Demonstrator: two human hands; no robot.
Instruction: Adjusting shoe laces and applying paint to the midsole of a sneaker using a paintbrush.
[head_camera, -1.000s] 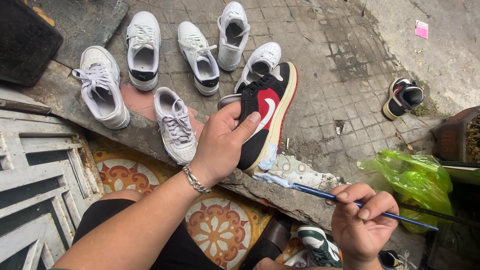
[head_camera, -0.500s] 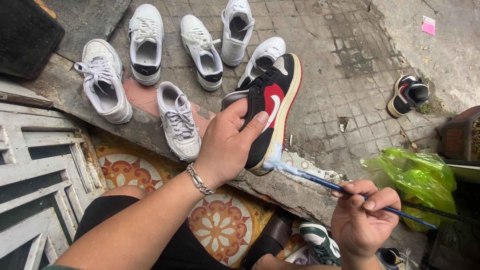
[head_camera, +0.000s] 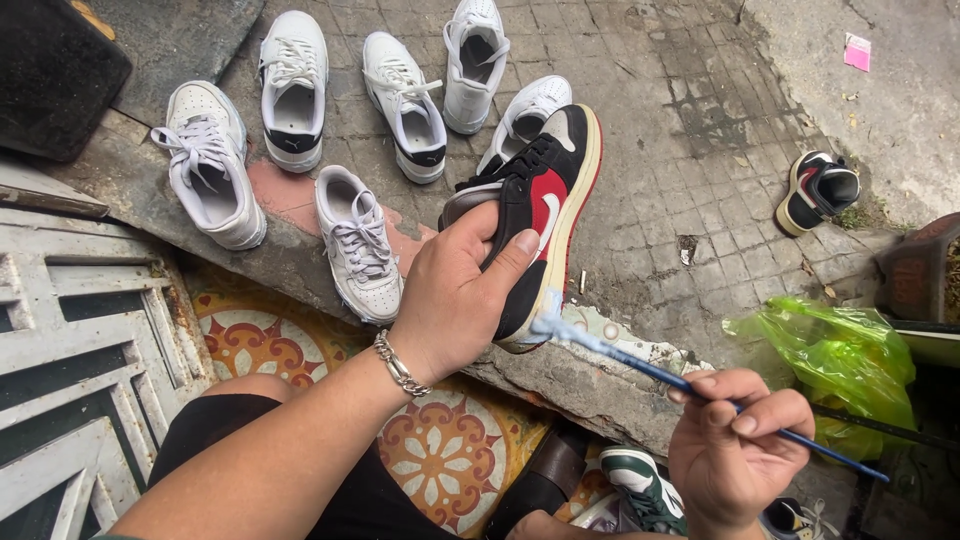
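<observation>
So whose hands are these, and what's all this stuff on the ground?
The camera sits on a person's head and looks down, so you see their own two hands. The left hand holds up a black and red shoe. The right hand holds a thin blue brush, and its tip touches the shoe's pale sole. Six white shoes lie on the stone ground in front. One more dark shoe lies alone farther off to the right. A green plastic bag sits near the right hand. The patterned tiles are the floor under the person's knees.
</observation>
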